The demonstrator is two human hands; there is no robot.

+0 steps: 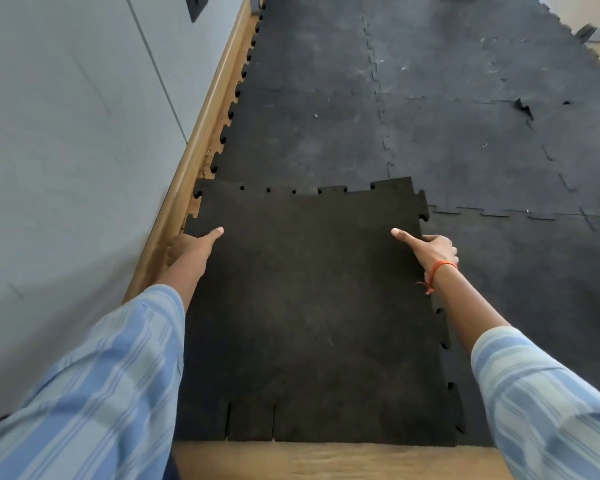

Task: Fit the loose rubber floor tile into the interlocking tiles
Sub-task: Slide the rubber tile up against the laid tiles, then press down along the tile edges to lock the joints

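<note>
The loose rubber floor tile is a dark square with toothed edges, filling the lower middle of the head view. Its far edge overlaps the grey interlocking tiles, with the right far corner riding on top of them. My left hand grips the tile's left edge, thumb on top and fingers curled under. My right hand grips the right edge the same way, an orange thread round its wrist. The tile's right teeth lie over the neighbouring laid tile.
A grey wall with a wooden skirting board runs along the left, close to the tile's left edge. Bare wooden floor shows at the near edge. A raised, torn seam sits at the far right.
</note>
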